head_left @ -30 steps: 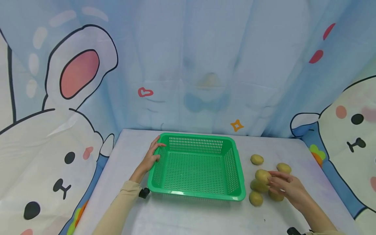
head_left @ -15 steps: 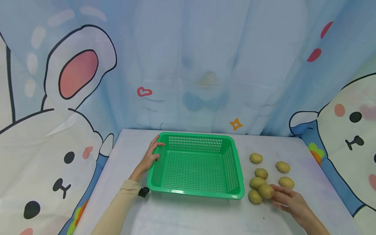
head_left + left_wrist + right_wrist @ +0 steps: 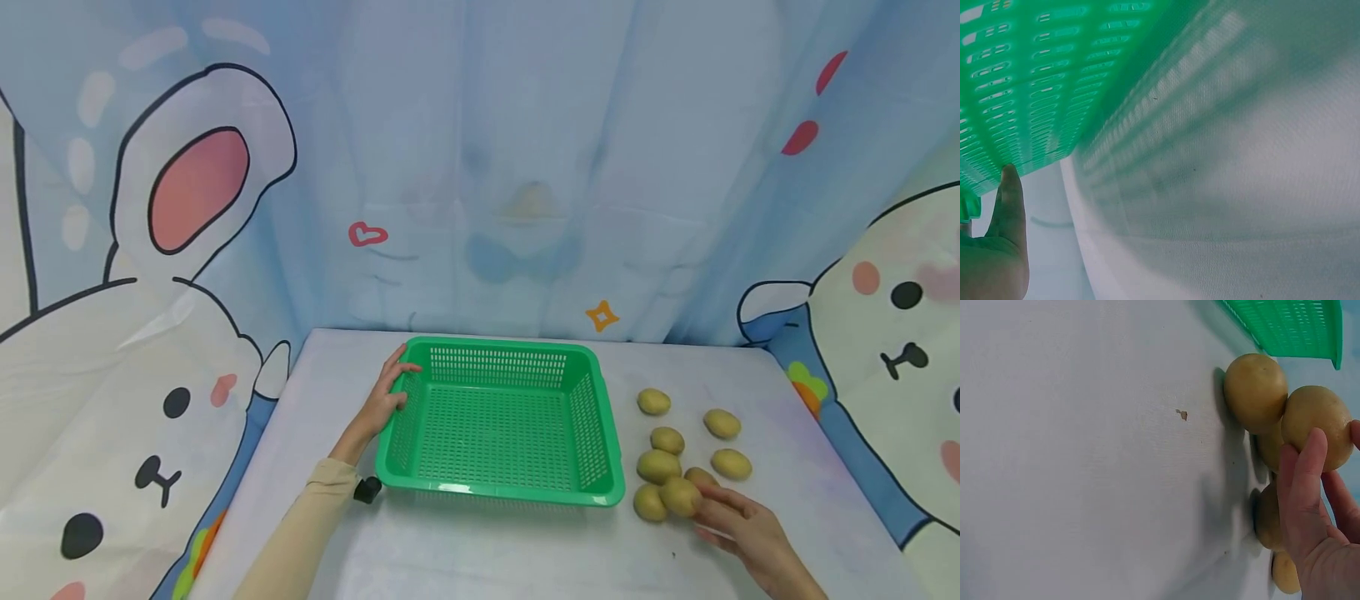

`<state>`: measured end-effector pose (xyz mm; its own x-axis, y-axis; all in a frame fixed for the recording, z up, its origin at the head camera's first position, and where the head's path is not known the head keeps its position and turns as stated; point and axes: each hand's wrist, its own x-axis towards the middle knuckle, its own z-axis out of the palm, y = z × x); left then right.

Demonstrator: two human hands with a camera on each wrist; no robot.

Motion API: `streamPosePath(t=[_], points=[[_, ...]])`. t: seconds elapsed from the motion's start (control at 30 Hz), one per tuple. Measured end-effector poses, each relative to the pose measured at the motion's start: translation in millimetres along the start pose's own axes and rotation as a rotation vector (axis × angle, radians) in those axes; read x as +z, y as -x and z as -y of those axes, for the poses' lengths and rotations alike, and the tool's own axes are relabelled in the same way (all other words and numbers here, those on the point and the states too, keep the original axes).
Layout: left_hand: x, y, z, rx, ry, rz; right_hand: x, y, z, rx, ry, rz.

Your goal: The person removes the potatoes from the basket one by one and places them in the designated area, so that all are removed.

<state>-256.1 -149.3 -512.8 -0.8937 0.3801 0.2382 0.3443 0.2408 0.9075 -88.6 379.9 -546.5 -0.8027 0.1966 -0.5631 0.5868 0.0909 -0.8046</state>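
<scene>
My left hand (image 3: 381,408) grips the left rim of a green plastic basket (image 3: 611,433). In the left wrist view, one digit of the left hand (image 3: 1010,212) lies against the slotted outer wall of the basket (image 3: 1041,75). A potato (image 3: 681,497) is held between the fingertips of my right hand (image 3: 750,533), just over other potatoes right of the basket. The right wrist view shows the held potato (image 3: 1317,422) beside another potato (image 3: 1255,392); whether they touch I cannot tell.
Several potatoes lie loose on the white table (image 3: 480,554), among them one at the back (image 3: 654,402) and one at the right (image 3: 731,464). A patterned curtain (image 3: 525,167) hangs behind the table. The basket shows nothing inside it.
My right hand has moved toward the table's near side with the potato, then slightly lower. A potato behind the held one has come into sight. The left hand and basket stay put.
</scene>
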Motion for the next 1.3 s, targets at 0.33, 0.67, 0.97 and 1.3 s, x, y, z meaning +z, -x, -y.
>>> streamPosePath(t=[0.33,0.67,0.97,1.3], points=[[0.9,1.2,0.3,0.006,-0.007,-0.004,-4.7,4.9,-16.7,0.097,-0.038,-0.061],[-3.9,0.3,-3.7,-0.012,-0.022,0.001,3.2,0.3,-25.8,0.112,0.022,-0.13],[-7.1,-7.4,29.0,-0.002,-0.107,-0.011,-4.5,-3.1,-15.7,0.007,0.189,-0.067],[-16.0,-12.6,17.7,0.061,-0.271,0.055,-17.2,-6.3,23.2,-0.193,0.378,-0.03]])
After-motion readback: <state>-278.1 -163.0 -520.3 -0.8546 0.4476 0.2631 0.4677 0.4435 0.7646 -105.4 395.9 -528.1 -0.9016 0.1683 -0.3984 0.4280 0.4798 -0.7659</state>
